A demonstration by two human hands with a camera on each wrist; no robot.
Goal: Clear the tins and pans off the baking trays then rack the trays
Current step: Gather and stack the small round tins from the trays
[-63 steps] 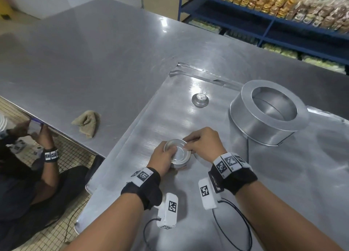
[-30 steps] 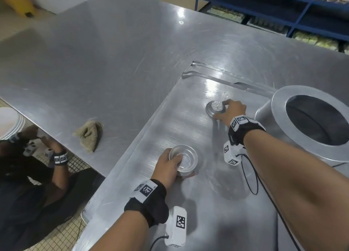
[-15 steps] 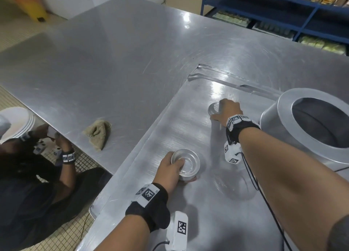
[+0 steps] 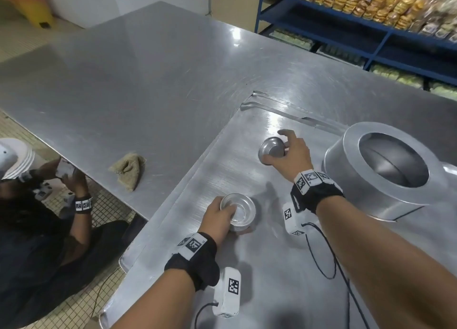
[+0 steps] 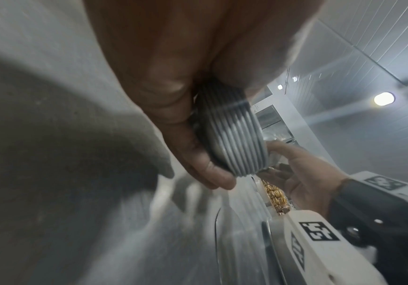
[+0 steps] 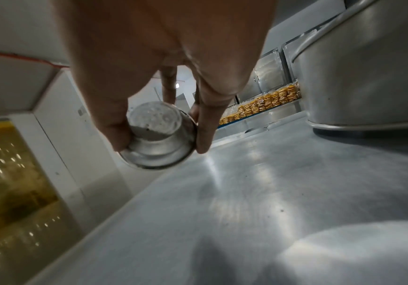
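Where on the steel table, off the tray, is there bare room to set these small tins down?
The steel table is bare from the baking tray's far-left edge back to the blue shelving, apart from the crumpled beige cloth at its near edge. Crowded: the tray's right, around the large round metal pan.

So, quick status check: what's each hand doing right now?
Left hand grips stacked tins on tray. Right hand holds small tin, tilted. Big ring pan stands beside it.

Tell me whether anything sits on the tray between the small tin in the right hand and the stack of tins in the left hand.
Nothing visible does. Between the small tin in the right hand and the stack of tins in the left hand lies only bare tray.
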